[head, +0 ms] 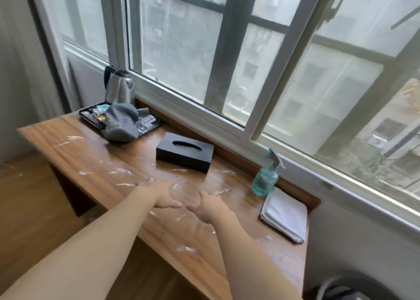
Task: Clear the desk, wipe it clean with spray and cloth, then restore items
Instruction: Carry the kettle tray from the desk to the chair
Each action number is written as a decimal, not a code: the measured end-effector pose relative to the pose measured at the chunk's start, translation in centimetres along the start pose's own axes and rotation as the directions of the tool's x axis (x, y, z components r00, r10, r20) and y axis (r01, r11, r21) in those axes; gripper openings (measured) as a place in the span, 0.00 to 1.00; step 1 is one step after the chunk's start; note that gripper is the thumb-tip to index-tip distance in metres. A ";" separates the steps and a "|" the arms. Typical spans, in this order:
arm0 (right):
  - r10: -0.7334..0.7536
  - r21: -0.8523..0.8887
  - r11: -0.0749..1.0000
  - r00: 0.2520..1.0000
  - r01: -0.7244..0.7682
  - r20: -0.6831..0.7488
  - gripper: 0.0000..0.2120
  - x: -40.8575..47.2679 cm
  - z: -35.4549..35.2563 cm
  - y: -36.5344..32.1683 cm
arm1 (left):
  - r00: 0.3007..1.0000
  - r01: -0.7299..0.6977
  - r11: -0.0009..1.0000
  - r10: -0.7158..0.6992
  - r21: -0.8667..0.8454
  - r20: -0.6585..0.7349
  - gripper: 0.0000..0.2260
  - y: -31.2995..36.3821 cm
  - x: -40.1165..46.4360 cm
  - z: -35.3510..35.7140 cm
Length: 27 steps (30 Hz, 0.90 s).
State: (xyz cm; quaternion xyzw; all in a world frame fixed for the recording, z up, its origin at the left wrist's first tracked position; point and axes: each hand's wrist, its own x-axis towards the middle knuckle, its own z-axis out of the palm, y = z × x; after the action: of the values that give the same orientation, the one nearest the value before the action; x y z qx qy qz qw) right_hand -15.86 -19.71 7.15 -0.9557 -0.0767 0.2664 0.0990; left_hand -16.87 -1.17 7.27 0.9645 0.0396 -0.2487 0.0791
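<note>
Reaching Over a Smeared Tabletop

Reaching forward, both hands are hovering side by side above the tabletop (95,154), holding nothing: the left hand (162,195) and the right hand (210,206) are each showing a released grip, fingers loosely extended. White smears (122,170) are lying around and beyond them. Right of the hands, a folded white cloth (284,215) is resting near the edge, with the spray bottle (266,179) standing just behind it. Farther off, the black tissue box (185,152) is sitting, then a tray (91,119) carrying a grey cloth (120,125) and a kettle (118,87).
</note>
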 end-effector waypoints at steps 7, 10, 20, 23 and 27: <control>-0.135 -0.021 0.991 0.991 0.135 0.023 0.36 6.5 0.1 -6.8 | 0.995 0.095 0.996 -0.095 0.004 0.026 0.41 -6.2 3.1 -1.2; -0.198 -0.020 0.980 0.980 0.198 0.011 0.37 9.5 -0.6 -9.5 | 0.989 0.146 0.989 -0.146 0.000 0.012 0.43 -8.9 5.5 -3.0; -0.295 0.062 0.954 0.955 0.292 0.039 0.34 18.1 -2.1 -18.7 | 0.977 0.212 0.973 -0.212 -0.085 0.016 0.43 -17.7 10.4 -6.8; -0.276 0.047 0.961 0.960 0.274 0.046 0.37 20.0 -1.9 -21.6 | 0.975 0.220 0.972 -0.217 -0.084 0.035 0.43 -21.3 11.9 -7.8; -0.211 0.044 0.977 0.977 0.209 0.029 0.37 22.5 -1.3 -25.3 | 0.981 0.185 0.981 -0.181 -0.057 0.064 0.41 -26.7 14.4 -8.9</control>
State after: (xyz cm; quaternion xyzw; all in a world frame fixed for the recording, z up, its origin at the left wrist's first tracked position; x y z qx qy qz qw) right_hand 1.50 9.08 2.96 -0.9354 -0.1735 0.2720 0.1446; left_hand -3.17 27.17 4.43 0.9461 0.1334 -0.2817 0.0875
